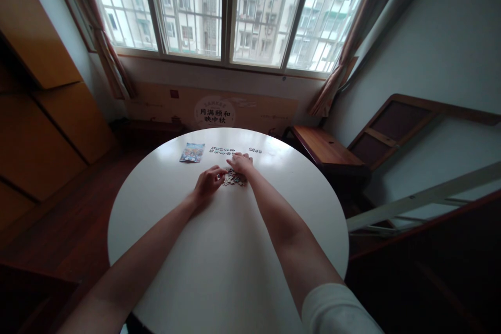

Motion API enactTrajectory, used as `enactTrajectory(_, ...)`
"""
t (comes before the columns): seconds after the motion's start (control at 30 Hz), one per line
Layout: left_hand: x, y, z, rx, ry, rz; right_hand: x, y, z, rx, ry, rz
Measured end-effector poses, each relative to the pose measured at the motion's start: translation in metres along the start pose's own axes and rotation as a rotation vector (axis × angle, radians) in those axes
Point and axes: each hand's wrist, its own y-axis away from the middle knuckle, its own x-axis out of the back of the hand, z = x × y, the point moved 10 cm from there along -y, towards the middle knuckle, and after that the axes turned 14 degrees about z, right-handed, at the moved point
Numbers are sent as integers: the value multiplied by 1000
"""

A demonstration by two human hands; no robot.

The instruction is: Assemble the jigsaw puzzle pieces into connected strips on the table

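Note:
A loose pile of small jigsaw puzzle pieces (234, 179) lies on the round white table (219, 250). At the pile's left edge is my left hand (209, 180), its fingers curled and the thumb and fingertips pinched together. Whatever is in that pinch is too small to make out. My right hand (240, 163) reaches over the far side of the pile, fingers stretched forward and down toward the table top. It partly covers the pile. Just beyond it, rows of puzzle pieces (221, 151) lie spread out, and a shorter row of pieces (255, 151) sits farther right.
A colourful printed packet (192, 152) lies on the table's far left. Beyond the table are a printed banner (156, 109) and a barred window (227, 10). A wooden side table (329, 145) stands at the right, and wooden cabinets (43, 141) line the left.

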Motion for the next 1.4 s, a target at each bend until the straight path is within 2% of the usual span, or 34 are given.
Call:
enactTrajectory(0.1,-1,0,-1,5,1,-6,1,0,0,0,-12,14)
enactTrajectory(0.27,-3,1,-2,15,-2,-23,10,2,7,-4,-63,107)
enactTrajectory(0.47,-1,-1,-8,57,-84,-12,31,8,39,-97,-150,297)
enactTrajectory(0.6,-3,0,-15,77,-153,-32,35,19,60,-154,-245,375)
enactTrajectory(0.7,-8,1,-15,47,-155,-79,37,30,68,-155,-306,422)
enactTrajectory(0.83,-15,5,-8,-6,-150,-146,49,44,63,-102,-500,502)
enactTrajectory(1.0,-17,9,1,-69,-191,-191,58,65,55,-78,-583,538)
enactTrajectory(1.2,-23,14,10,-130,-213,-223,55,94,52,-65,-674,615)
enactTrajectory(1.4,-25,17,12,-125,-211,-244,53,105,42,6,-718,583)
